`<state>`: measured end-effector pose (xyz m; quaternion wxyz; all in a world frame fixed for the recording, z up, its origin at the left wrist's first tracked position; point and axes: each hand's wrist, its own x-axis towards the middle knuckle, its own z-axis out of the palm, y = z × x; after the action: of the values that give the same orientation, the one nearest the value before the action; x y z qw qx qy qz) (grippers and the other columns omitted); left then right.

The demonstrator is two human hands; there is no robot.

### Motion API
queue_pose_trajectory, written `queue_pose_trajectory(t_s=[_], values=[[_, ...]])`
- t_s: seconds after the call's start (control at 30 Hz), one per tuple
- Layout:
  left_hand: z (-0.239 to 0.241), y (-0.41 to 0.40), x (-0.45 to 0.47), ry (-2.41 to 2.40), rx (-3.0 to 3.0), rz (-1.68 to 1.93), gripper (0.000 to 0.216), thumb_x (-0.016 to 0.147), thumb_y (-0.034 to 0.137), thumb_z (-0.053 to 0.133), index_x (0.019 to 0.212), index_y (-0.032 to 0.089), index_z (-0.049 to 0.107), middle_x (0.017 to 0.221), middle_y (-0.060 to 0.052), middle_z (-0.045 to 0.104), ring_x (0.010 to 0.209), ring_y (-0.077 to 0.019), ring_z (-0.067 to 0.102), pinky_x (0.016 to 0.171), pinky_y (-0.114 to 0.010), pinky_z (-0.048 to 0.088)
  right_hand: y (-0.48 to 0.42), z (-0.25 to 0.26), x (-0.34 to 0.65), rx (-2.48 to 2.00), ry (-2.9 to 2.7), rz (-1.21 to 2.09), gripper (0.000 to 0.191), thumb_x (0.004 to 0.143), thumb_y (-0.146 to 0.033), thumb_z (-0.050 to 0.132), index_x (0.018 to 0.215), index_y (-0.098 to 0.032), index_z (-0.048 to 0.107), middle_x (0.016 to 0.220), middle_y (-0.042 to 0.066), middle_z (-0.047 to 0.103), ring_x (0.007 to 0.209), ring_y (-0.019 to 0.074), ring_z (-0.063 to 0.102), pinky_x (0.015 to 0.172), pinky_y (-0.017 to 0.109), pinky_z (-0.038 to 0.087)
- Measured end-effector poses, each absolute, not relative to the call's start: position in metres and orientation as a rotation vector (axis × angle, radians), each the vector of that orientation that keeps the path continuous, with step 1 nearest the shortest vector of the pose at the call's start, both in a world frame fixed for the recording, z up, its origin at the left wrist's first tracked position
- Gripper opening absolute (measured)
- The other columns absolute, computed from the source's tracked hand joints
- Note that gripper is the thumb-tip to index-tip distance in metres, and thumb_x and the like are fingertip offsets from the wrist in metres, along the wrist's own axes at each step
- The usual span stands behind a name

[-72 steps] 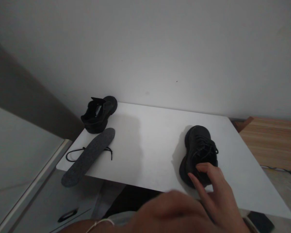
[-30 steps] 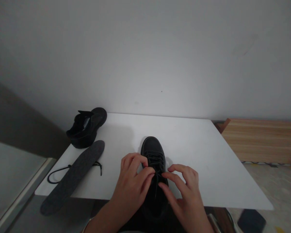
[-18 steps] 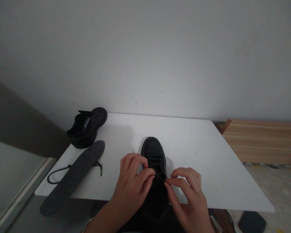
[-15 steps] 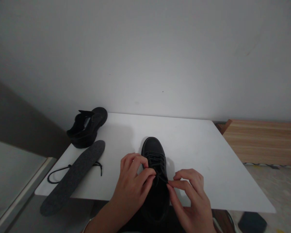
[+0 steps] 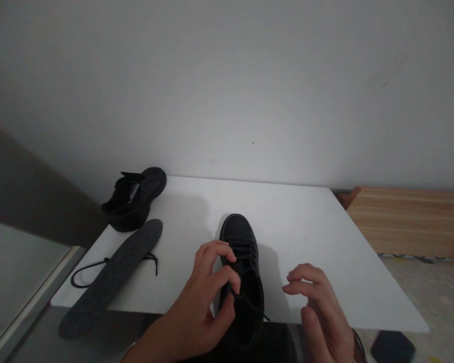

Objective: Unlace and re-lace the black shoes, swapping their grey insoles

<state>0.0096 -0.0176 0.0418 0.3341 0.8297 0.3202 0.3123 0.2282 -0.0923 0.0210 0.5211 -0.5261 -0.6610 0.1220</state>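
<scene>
A black lace-up shoe (image 5: 239,227) rests on the white table with its toe pointing away from me and its opening toward me. My left hand (image 5: 215,292) is at the left edge of the opening, index finger and thumb pinched on what looks like a thin dark shoelace (image 5: 249,303) lying across the opening. Part of the shoe's left side is hidden behind these fingers. To the right of the shoe, my right hand (image 5: 316,302) hovers apart from it, fingers bent and spread, holding nothing. A dark lace end pokes out by the shoe's right side.
A second black shoe (image 5: 130,214) stands at the table's back left corner, tongue raised. A grey insole (image 5: 115,275) overhangs the front left edge, lying over a loose black lace (image 5: 77,283). The white table (image 5: 298,217) meets the wall; a wooden piece (image 5: 408,222) is at right.
My right hand has let go at the shoe's lacing and moved right, its fingers opening. My left hand has shifted slightly down toward the shoe's opening.
</scene>
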Motion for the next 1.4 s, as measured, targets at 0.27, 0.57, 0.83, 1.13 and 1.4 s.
queue_pose_trajectory(t_s=[0.27,0.57,0.83,1.13,1.4], values=[[0.033,-0.011,0.002,0.959,1.959,0.949,0.027,0.098,0.012,0.039,0.104,0.027,0.061,0.117,-0.007,0.052,0.114,-0.0209,0.055,0.097,-0.038,0.049,-0.058,0.0,0.213,-1.44,-1.488,0.491,0.014,0.096,-0.025,0.058,0.107,-0.025,0.067,0.11,0.007,0.062,0.106,0.0231,0.06,0.091,0.039,0.049],[0.017,0.001,0.012,1.183,2.159,0.983,0.013,0.094,0.019,0.059,0.098,0.023,0.071,0.099,-0.006,0.063,0.097,-0.0232,0.061,0.085,-0.039,0.052,-0.049,0.009,0.202,-1.391,-1.464,0.602,0.01,0.096,-0.026,0.058,0.089,-0.023,0.064,0.093,0.004,0.066,0.092,0.021,0.062,0.082,0.034,0.05],[0.022,0.002,0.022,1.159,2.22,1.002,0.013,0.088,0.01,0.05,0.087,0.021,0.057,0.088,-0.003,0.065,0.086,-0.0214,0.06,0.078,-0.036,0.049,-0.044,0.016,0.2,-1.411,-1.348,0.706,0.016,0.098,-0.033,0.055,0.09,-0.021,0.063,0.085,0.002,0.065,0.083,0.0173,0.062,0.074,0.027,0.049],[0.041,0.002,0.021,1.065,1.745,0.876,0.008,0.091,0.023,0.053,0.083,0.022,0.054,0.075,0.002,0.057,0.072,-0.015,0.059,0.067,-0.026,0.048,-0.042,0.03,0.219,-1.307,-1.136,0.818,0.023,0.09,-0.04,0.067,0.079,-0.02,0.064,0.07,0.0,0.059,0.065,0.0137,0.054,0.059,0.024,0.045],[0.048,0.011,0.007,1.162,1.586,0.811,0.017,0.091,0.036,0.057,0.082,0.021,0.058,0.056,0.008,0.044,0.048,-0.0092,0.043,0.044,-0.018,0.034,-0.07,0.003,0.259,-1.377,-1.079,0.907,0.032,0.095,-0.047,0.058,0.082,-0.019,0.067,0.063,0.0,0.055,0.056,0.0139,0.05,0.049,0.025,0.04]])
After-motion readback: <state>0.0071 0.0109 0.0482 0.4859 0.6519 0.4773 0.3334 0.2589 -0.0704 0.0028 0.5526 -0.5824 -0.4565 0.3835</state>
